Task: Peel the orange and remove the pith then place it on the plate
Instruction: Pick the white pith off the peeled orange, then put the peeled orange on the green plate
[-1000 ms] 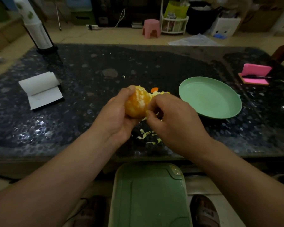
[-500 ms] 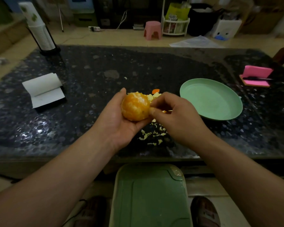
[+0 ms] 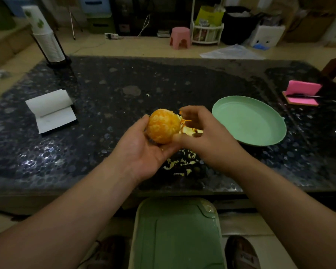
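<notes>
The peeled orange [image 3: 163, 125] rests in my left hand [image 3: 142, 150], cupped from below with the thumb on its left side, above the dark stone table [image 3: 105, 105]. My right hand [image 3: 206, 136] is just right of the orange, blurred, its fingers spread and curved beside the fruit; whether they pinch any pith I cannot tell. Behind that hand lies a heap of orange peel [image 3: 188, 131]. Pale pith scraps [image 3: 182, 164] are scattered on the table under my hands. The empty green plate [image 3: 248, 121] sits to the right.
A folded white paper [image 3: 50, 111] lies at the left, a stack of cups in a stand [image 3: 47, 41] at the far left corner. A pink holder with a pen [image 3: 302, 93] is far right. A green bin lid [image 3: 177, 233] sits below the table's front edge.
My right hand's fingers have come off the orange and spread apart. My left hand has turned the orange slightly and lifted it a little.
</notes>
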The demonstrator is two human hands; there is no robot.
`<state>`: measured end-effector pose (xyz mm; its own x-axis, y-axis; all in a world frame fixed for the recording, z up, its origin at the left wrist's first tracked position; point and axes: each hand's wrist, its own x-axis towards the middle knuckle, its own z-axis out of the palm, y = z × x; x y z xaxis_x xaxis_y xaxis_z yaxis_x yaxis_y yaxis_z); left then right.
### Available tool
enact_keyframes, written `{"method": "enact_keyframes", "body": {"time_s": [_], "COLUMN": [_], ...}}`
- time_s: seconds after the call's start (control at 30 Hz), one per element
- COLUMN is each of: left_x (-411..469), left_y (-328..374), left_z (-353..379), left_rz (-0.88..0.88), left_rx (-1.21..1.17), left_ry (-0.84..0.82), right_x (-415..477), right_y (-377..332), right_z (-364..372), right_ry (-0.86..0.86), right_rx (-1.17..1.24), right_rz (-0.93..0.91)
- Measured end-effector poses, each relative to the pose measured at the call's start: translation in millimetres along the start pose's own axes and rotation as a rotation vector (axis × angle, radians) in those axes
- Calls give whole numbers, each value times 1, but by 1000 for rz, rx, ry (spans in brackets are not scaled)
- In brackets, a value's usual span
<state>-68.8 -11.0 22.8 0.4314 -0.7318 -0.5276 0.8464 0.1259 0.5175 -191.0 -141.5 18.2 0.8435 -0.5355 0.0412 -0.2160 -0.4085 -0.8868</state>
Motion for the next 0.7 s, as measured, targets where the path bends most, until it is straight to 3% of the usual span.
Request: {"method": "enact_keyframes", "body": {"time_s": [0.07,0.2,0.33,0.43,0.6,0.7], "left_x": [-1,-4,-5,3,20,29], "left_y": [-3,-8,-4,1,3,-2], "left_z": [2,10,7,1,5,12], "left_rz": [-19,41,113,229,307,324], "left_rx": [114,398,729,852,789,777], "left_ry": [-8,-1,47,137,134,96], "right_x": [0,5,10,16,36,56], "right_y": [0,5,15,26,52,73], "right_z": [5,-1,-13,-32,-104,-145], "right_ry": [-86,-52,-20,63,322,381], "right_rx": [44,117,403,462,218,90], "right_rz": [-19,-20,133,252,360,425]}}
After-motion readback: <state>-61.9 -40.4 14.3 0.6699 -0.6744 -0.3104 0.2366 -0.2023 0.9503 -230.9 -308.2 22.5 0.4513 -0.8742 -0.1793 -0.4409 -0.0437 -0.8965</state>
